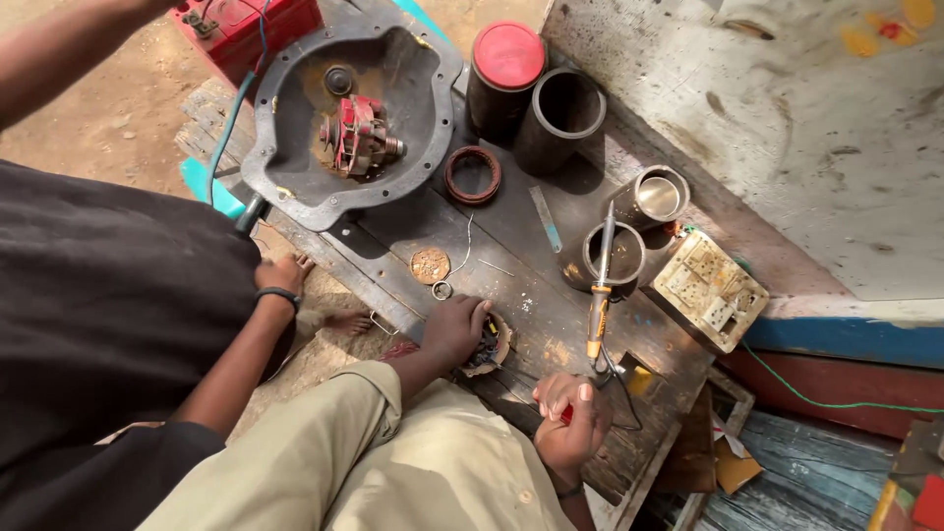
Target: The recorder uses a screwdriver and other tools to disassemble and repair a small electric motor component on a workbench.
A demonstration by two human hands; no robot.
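Seen from above, over a dark, scarred wooden bench. Left hand pressed down on a small round part with coloured wires, fingers curled over its left edge, holding it against the boards; part lying just right of and partly under that hand, at the near edge of the bench. Right hand lower and to the right, well apart from the round part, clenched around a small red item of which only a sliver shows between thumb and fingers; what it is, hard to tell.

Just right of the round part and above the right hand, a soldering iron with a yellow and orange handle, propped with its tip up in an open dark can, its cord trailing down past the right hand. Beside that can, a shiny metal can lying tilted. Further back, a red-lidded black tube and an open black tube side by side, and a rust-coloured ring in front of them. Near the left hand, a flat brown disc and a small metal ring.

At the far end, a large grey housing with a red rotor assembly inside. To the right, a worn cream socket block. On the left, another person's arm with a black wristband, hand resting at the bench edge
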